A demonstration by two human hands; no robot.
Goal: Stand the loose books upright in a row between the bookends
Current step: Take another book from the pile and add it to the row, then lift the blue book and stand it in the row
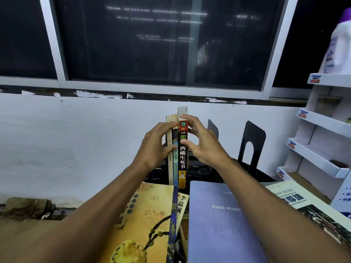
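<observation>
1. the left hand (156, 147) grips the standing books (175, 164) from their left side. its fingers (170, 124) curl over the upper edge, and the thumb lies across the spines.
2. the right hand (204, 147) pinches the dark-spined book (183, 156), the rightmost of the three. its fingers (190, 118) hook over the top corner, and the thumb presses the spine lower down.
3. between the two sets of fingers the three spines stand upright and touching, facing the camera. just beyond the right fingertips the top of a pale book (182, 110) rises above the row.
4. well to the right of the right fingers, apart from the row, a black bookend (253, 145) stands upright on the dark tabletop (264, 176). a second bookend (212, 127) shows just behind the right knuckles.
5. below both wrists, nearer the camera, loose books lie flat — a yellow book (152, 215) beside the left forearm and a violet-blue book (222, 224) under the right forearm. a pale green book (292, 194) lies further right.
6. far right of the right fingers stands a white rack (322, 120) — a bottle (340, 44) sits on its top shelf.
</observation>
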